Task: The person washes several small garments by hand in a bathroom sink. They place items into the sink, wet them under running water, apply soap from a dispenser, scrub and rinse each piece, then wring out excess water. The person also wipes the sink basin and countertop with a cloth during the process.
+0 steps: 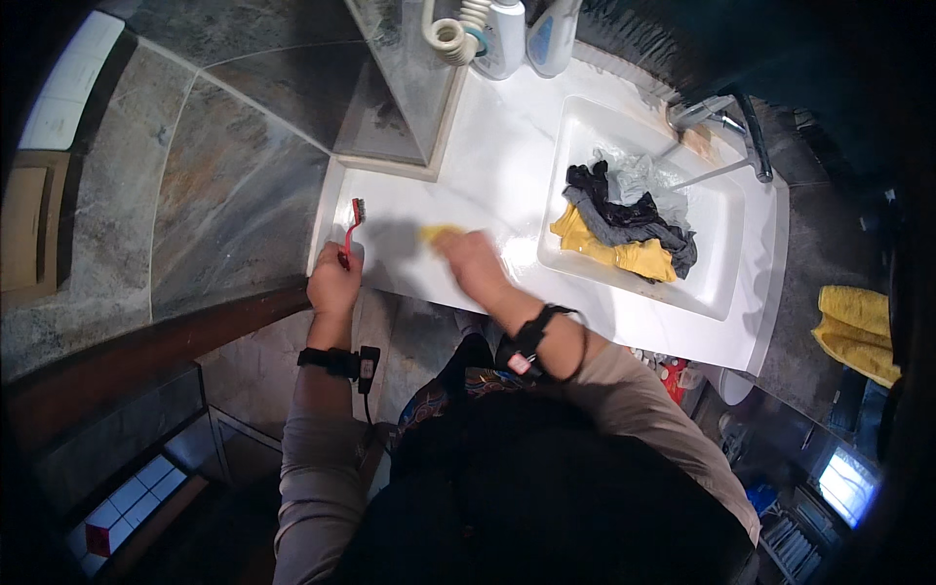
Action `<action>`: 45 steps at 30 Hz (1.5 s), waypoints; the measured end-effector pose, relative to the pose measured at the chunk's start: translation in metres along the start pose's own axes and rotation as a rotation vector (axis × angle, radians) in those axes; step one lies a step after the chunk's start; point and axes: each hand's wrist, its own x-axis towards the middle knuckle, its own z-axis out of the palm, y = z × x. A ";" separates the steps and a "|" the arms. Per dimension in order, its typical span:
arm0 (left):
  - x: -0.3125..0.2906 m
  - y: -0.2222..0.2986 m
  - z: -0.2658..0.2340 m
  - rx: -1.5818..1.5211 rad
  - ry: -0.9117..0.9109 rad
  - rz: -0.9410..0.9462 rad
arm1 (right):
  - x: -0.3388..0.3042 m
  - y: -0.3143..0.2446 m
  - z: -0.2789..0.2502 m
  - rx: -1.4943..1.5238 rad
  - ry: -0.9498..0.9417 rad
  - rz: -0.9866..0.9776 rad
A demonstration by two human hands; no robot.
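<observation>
My left hand (334, 285) is closed around the handle of a small red brush (349, 236) at the counter's left end, its dark bristles pointing up and away from me. Bent over the white countertop (507, 180), my right hand (475, 267) presses a small yellow cloth (438, 233) to the surface; motion blurs both, and the palm covers part of the cloth. To the right, a white sink (717, 292) holds a heap of wet cloths: yellow (609, 252), dark grey (629, 229), black and pale. A thin stream of water runs into it from the chrome faucet (751, 136).
Two white bottles (502, 44) and a coiled pale hose (448, 41) stand at the back, beside a tiled wall corner (395, 146). A yellow towel (856, 331) hangs at the far right. Grey stone tiles (234, 185) cover the left wall.
</observation>
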 end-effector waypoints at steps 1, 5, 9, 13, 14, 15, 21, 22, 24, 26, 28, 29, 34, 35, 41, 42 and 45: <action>0.003 0.001 0.007 0.039 0.002 0.015 | 0.003 0.015 -0.027 -0.049 0.218 0.036; 0.013 -0.001 0.024 0.140 -0.076 -0.017 | -0.002 -0.001 -0.014 -0.151 0.337 0.116; 0.028 -0.002 0.031 0.203 -0.065 0.033 | -0.034 -0.039 0.075 -0.229 0.079 -0.396; 0.033 0.001 0.026 0.231 -0.027 0.074 | -0.073 0.000 0.041 0.111 -0.059 0.103; 0.032 0.004 0.024 0.241 -0.058 0.071 | -0.101 0.014 0.009 -0.120 0.038 -0.008; 0.030 0.006 0.021 0.256 -0.051 0.062 | -0.122 0.023 -0.018 -0.175 0.199 0.015; 0.008 0.024 0.003 0.273 -0.027 0.204 | -0.226 0.050 -0.114 -0.459 0.572 0.409; 0.005 0.028 0.001 0.220 0.018 0.275 | -0.222 0.053 -0.109 -0.397 0.634 0.389; 0.003 0.038 0.001 0.184 -0.064 0.256 | -0.199 0.060 -0.086 -0.274 0.525 0.209; 0.004 0.052 0.004 0.186 -0.076 0.374 | -0.180 0.058 -0.066 -0.033 0.300 0.002; 0.003 0.066 0.006 0.176 -0.086 0.419 | -0.176 0.063 -0.065 -0.041 0.287 -0.045; 0.005 0.075 0.009 0.173 -0.067 0.485 | -0.185 0.065 -0.073 -0.063 0.233 -0.081; -0.005 0.115 0.012 0.111 -0.164 0.590 | -0.297 0.111 -0.170 -0.237 0.537 0.365; -0.009 0.124 0.013 0.116 -0.142 0.629 | -0.322 0.121 -0.193 -0.332 0.635 0.483; -0.035 0.187 0.039 0.074 -0.346 0.646 | -0.301 0.124 -0.180 -0.260 0.842 0.571; -0.041 0.197 0.047 0.087 -0.390 0.645 | -0.285 0.118 -0.167 -0.282 0.756 0.400; -0.053 0.224 0.067 0.150 -0.430 0.690 | -0.274 0.110 -0.147 -0.161 0.495 0.325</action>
